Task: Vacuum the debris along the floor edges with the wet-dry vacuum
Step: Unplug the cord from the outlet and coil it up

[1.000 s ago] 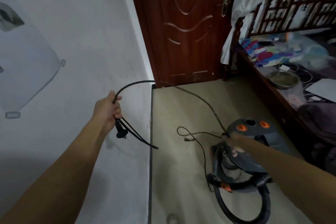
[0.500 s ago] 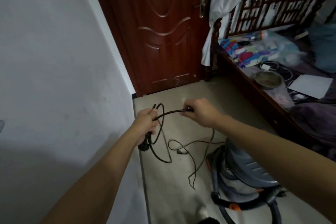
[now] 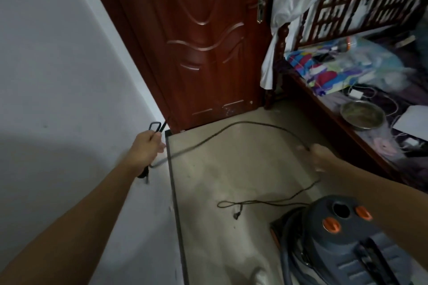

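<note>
The grey wet-dry vacuum (image 3: 342,238) with two orange knobs stands on the floor at the lower right, its dark hose curled at its left side. Its black power cord (image 3: 231,126) arcs above the floor between my hands. My left hand (image 3: 147,148) is closed on folded loops of the cord beside the white wall, the plug hanging below my wrist. My right hand (image 3: 320,155) grips the cord farther along, above the vacuum. From there the cord drops and trails over the floor in a loop with a small clip.
A dark red door (image 3: 203,41) closes the far end. A black baseboard strip (image 3: 174,192) runs along the white wall (image 3: 58,76) on the left. A carved wooden bed (image 3: 347,104) with clutter and a metal bowl (image 3: 362,114) lines the right side.
My hands were close together on the cord half a second ago; now they are spread wide apart, stretching a length of cord between them. The view has tilted down toward the vacuum.
</note>
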`<state>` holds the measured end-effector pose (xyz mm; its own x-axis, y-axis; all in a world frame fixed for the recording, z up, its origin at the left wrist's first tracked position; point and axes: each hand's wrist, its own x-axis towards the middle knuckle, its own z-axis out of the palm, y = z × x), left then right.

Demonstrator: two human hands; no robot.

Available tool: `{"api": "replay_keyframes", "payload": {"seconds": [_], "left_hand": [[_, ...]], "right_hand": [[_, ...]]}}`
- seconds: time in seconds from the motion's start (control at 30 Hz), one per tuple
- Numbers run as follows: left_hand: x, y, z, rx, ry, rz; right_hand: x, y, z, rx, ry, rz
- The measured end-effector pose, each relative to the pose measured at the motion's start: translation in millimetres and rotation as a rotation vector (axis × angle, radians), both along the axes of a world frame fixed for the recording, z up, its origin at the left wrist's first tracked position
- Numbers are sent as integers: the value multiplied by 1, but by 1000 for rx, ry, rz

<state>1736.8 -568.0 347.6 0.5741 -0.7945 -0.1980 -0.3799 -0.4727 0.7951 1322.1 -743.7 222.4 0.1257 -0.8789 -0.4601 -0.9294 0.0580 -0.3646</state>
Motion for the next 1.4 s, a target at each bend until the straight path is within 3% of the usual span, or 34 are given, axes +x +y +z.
{"api": "replay_keyframes", "payload": {"seconds": [0.1,0.23,0.33,0.47,0.57,0.67,0.73,0.93,1.07,1.17,1.27,1.4], "left_hand": [[1,-37,-4,-17,-45,-10],[-8,-89,-6,-70,175,0],[-28,-129,-13,-76,414,-32],[-51,-183,-19,-8,768,-195],[-49,-223,-22,132,835,-421],[-23,-274,-16,222,781,-565],[-3,-311,-10,262,772,-635],[52,-408,-15,308,826,-560],[50,-446,-40,328,632,-474],[2,-463,-64,365,525,-571],[-55,-475,-79,348,483,-705],[-121,-492,-87,312,378,-914]], "right_hand": [[56,-15,48,-92,-25,373],[115,-25,100,-243,-297,681],[148,-40,127,-259,-639,566],[167,-83,132,-318,-826,192],[157,-116,116,-334,-716,98],[126,-143,77,-306,-252,68],[95,-147,45,-252,-57,-93],[-23,-78,-48,28,153,-719],[-70,-29,-76,65,156,-1028],[-64,-42,-82,147,93,-987],[-31,-79,-72,323,109,-676],[15,-131,-32,144,-10,-433]]}}
